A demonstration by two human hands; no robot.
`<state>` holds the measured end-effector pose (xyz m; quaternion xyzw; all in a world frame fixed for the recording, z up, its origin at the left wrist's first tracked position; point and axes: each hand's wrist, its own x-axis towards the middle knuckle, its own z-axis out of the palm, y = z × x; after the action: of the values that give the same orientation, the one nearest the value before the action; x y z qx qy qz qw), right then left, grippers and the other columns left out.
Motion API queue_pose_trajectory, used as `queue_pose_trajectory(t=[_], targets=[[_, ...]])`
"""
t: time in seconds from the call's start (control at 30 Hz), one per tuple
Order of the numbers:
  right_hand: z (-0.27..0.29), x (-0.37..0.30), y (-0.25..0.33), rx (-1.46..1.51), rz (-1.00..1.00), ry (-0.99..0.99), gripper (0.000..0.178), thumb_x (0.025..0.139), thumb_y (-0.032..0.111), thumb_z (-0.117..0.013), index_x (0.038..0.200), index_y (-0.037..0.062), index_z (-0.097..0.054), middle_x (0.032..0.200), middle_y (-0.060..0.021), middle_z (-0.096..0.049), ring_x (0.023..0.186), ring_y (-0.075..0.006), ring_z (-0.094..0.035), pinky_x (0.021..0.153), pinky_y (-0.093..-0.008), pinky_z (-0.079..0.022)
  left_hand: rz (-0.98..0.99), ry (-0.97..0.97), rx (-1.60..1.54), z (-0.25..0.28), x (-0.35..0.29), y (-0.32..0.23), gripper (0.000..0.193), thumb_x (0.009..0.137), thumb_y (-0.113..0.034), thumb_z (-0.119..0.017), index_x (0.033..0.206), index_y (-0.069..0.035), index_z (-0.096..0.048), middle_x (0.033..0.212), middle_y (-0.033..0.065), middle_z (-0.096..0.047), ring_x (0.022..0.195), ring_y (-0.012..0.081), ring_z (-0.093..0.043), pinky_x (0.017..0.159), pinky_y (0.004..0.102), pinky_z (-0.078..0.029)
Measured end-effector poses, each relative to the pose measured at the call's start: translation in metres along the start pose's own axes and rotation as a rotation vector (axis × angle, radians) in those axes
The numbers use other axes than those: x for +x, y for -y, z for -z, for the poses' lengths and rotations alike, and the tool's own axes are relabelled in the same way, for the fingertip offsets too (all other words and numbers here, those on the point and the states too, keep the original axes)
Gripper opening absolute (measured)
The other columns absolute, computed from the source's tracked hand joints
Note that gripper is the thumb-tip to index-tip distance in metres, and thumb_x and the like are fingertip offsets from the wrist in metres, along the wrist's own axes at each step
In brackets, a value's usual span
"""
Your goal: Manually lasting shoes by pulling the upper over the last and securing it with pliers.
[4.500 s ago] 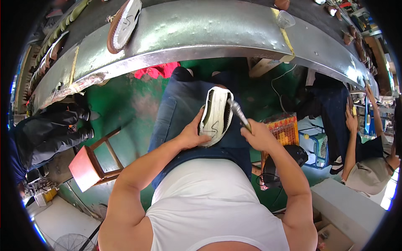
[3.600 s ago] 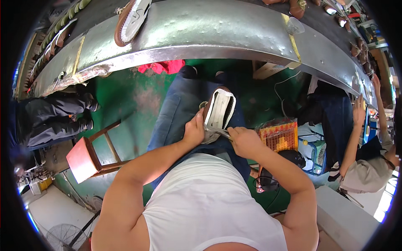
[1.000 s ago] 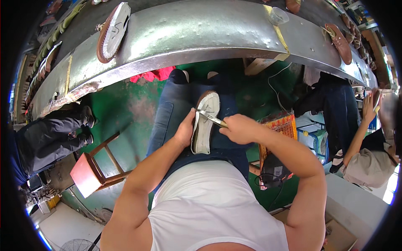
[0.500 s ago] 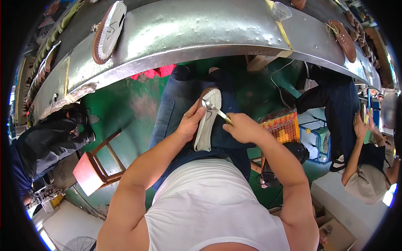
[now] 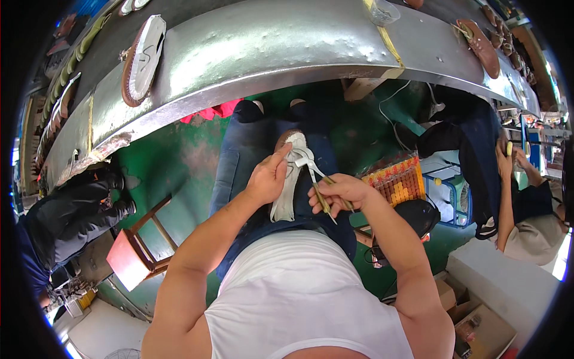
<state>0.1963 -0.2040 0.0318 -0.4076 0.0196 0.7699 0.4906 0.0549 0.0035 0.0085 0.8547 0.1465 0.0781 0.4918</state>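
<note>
The left hand (image 5: 267, 179) grips a brown shoe with a long white underside (image 5: 283, 203), lying between both hands; the right hand (image 5: 342, 192) loosely holds silver metal pliers (image 5: 311, 167), handles spread.

- Green floor (image 5: 152, 155), its paint worn to pale, greyish patches.
- A long table (image 5: 269, 42) curving across the top in this view, its front covered in shiny, dented metal, glare white along it.
- Yellow strips (image 5: 391, 45) crossing the metal; a wooden support (image 5: 362, 88) below.
- At left, a wooden stool (image 5: 127, 257) with a reddish seat.
- At right, a beaded seat mat (image 5: 397, 182) beside a blue-framed seat (image 5: 448, 197).
- Cardboard boxes (image 5: 487, 329) at lower right.
- Bright light (image 5: 561, 263) at the right rim.
</note>
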Motion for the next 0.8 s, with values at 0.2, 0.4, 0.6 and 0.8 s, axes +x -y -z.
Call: queue_pose_trajectory(t=[0.2,0.4,0.6,0.8], targets=[[-0.011,0.000,0.024,-0.527,0.320,-0.405,0.042,0.103,0.038,-0.046,0.105,-0.0027,-0.058,0.084,-0.0103,-0.067,0.071,-0.0161,-0.067,0.050,-0.0287,-0.050,0.058,0.163,0.038,0.005,0.003,-0.009,0.041,0.099,-0.014,-0.046,0.140,-0.010,-0.050,0.126,0.0273,-0.058,0.114,0.0448,-0.057,0.097,0.0445,-0.047],[-0.027,0.023,0.056,-0.881,0.208,-0.448,0.045,0.103,0.038,-0.042,0.089,-0.0017,-0.059,0.073,-0.0088,-0.064,0.061,-0.0170,-0.063,0.059,-0.0321,-0.050,0.351,0.044,-0.153,-0.003,-0.004,-0.006,0.058,0.100,-0.020,-0.048,0.151,-0.004,-0.026,0.133,0.0306,-0.052,0.121,0.0404,-0.057,0.100,0.0400,-0.045],[-0.035,0.005,0.023,-1.120,0.319,-0.453,0.038,0.101,0.033,-0.049,0.089,-0.0014,-0.059,0.071,-0.0105,-0.064,0.063,-0.0193,-0.064,0.061,-0.0343,-0.051,0.536,0.333,-0.289,0.020,0.014,-0.007,0.058,0.098,-0.020,-0.055,0.145,0.002,-0.029,0.128,0.0201,-0.056,0.118,0.0253,-0.056,0.104,0.0329,-0.041],[-0.044,-0.036,0.023,-1.206,0.044,-0.418,0.029,0.091,0.027,-0.061,0.098,-0.0017,-0.062,0.078,-0.0193,-0.066,0.075,-0.0334,-0.067,0.072,-0.0424,-0.052,0.708,0.540,-0.815,0.038,0.023,0.005,0.055,0.096,-0.018,-0.061,0.145,-0.016,-0.036,0.122,0.0025,-0.058,0.108,0.0143,-0.060,0.087,0.0356,-0.054]])
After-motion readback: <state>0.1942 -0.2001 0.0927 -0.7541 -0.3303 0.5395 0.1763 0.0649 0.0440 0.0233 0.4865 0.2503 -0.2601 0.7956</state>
